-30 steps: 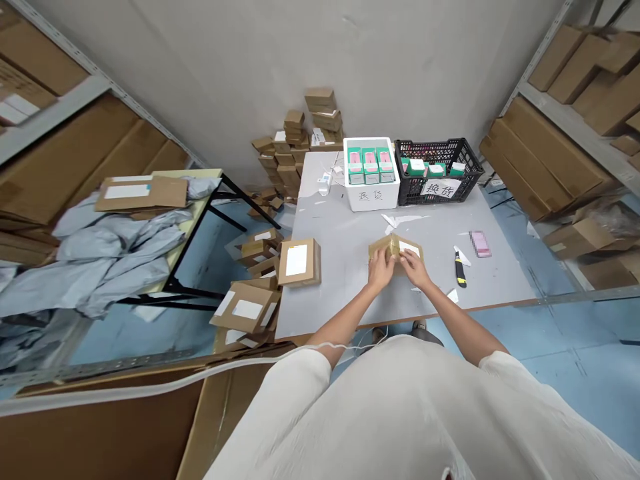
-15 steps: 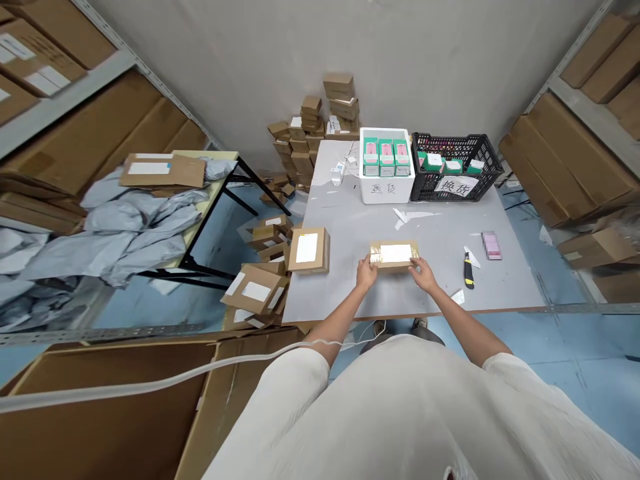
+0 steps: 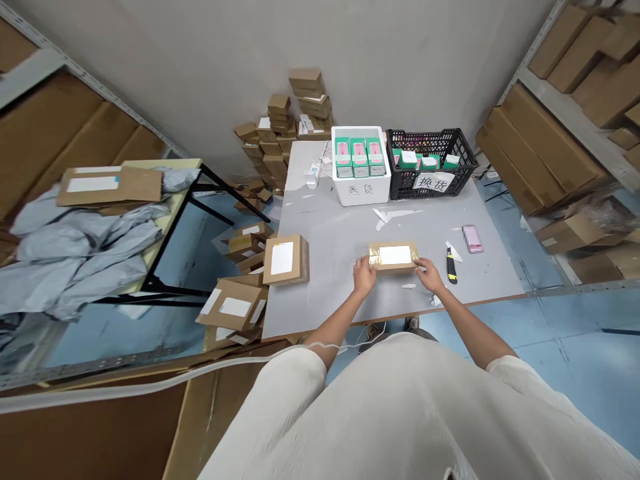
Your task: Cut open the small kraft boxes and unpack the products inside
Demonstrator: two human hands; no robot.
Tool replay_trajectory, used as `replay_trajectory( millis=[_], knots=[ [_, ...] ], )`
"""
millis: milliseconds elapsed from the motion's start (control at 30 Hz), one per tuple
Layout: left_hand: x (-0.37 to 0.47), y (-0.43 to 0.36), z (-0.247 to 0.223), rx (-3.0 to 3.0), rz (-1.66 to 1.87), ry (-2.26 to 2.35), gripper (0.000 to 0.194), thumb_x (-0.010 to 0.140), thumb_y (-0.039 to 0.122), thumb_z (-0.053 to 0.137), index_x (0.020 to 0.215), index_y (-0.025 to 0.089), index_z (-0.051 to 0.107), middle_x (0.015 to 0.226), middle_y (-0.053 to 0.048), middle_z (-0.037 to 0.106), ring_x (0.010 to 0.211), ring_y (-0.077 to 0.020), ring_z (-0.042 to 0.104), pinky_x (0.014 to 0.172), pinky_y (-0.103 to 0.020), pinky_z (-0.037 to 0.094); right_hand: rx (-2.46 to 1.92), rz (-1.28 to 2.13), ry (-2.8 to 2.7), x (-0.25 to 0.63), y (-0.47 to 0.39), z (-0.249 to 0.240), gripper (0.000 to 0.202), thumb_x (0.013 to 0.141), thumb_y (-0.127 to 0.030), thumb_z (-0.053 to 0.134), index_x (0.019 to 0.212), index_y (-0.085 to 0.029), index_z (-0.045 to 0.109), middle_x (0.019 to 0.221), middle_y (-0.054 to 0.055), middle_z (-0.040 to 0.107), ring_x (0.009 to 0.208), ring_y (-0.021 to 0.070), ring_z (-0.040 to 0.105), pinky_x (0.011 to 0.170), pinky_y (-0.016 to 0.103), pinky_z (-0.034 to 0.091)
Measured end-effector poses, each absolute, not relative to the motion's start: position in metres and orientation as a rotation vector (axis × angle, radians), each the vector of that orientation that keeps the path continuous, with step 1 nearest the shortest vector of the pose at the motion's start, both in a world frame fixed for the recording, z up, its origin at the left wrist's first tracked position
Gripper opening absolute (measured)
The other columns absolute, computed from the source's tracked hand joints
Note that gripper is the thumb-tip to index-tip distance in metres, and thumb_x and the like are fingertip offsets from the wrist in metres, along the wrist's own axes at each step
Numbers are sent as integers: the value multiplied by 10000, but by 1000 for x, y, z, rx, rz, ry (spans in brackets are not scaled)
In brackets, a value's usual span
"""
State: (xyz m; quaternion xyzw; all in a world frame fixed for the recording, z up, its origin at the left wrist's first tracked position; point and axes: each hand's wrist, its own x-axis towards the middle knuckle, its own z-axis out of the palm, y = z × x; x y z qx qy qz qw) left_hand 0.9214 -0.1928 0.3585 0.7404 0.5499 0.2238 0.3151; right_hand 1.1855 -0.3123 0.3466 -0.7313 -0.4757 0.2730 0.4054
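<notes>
Box w/ white label on grey tbl, btwn my hands: L hand pinching its left end, R hand its right end; cutter near R hand.

A plain grey wall bounds the far side of the room; the floor is blue, with seam lines. A grey-topped table stands near the wall, and a side table with a pale yellow top and black legs stands to its left. A left rack and a right rack flank the tables in diffuse light.
</notes>
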Motion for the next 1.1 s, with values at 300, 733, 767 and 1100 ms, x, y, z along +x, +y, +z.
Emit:
replay_trajectory(
  millis=[300,733,767,1100],
  knots=[
    [957,-220,384,2339,434,1117,504,1006,193,493,1483,258,640,1548,-157,596,1472,-354,496,1231,-560,401,-2096,597,-980,1261,-335,334,425,886,-460,610,1173,-220,810,1152,133,765,1070,323,729,1056,532,584],
    [967,-231,379,2456,230,1211,621,945,117,501,1550,227,593,1558,-163,592,1483,-369,496,1203,-561,423,-2574,795,-713,1325,-336,278,664,857,-476,753,1438,-195,600,1434,212,636,1354,386,623,1109,494,519],
    [968,-231,379,2466,220,1226,617,951,117,497,1552,220,590,1551,-165,594,1480,-366,497,1199,-558,430,-2630,840,-735,1324,-334,280,683,890,-504,734,1475,-194,563,1469,208,616,1380,375,608,1116,474,516],
    [969,-235,370,2510,196,1283,639,956,119,519,1585,226,564,1556,-149,584,1481,-354,489,1208,-537,442,-2654,860,-940,1322,-336,275,631,944,-370,665,1522,-171,509,1496,209,601,1384,345,608,1062,412,531]
  ],
)
